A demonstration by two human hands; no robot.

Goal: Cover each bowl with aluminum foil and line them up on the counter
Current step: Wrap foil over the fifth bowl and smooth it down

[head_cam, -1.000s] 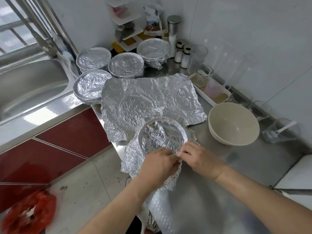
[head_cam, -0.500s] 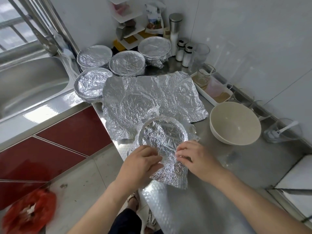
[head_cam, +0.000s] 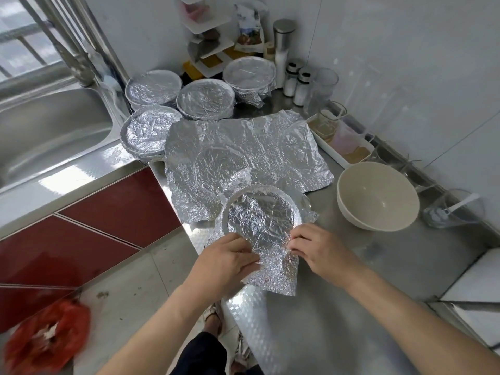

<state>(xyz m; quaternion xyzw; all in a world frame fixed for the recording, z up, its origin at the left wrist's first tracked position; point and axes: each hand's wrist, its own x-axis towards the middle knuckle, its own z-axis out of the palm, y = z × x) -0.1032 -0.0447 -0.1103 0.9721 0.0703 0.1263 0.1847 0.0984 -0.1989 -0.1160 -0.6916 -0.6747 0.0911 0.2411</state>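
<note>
Left grip [head_cam: 227, 262], right grip [head_cam: 319, 255] pinch foil [head_cam: 273, 278] — bowl's [head_cam: 270, 188] front.

Premises present as a domestic kitchen: stainless sink [head_cam: 51, 131], steel counter [head_cam: 365, 266], condiment shakers [head_cam: 296, 82], red cabinet fronts [head_cam: 108, 212].

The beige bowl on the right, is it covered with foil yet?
No, the beige bowl stands uncovered, its empty inside plainly showing.

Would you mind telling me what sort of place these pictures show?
Most likely a home kitchen: a stainless steel sink beside a steel counter, seasoning shakers at the back, and foil-covered bowls.
</note>
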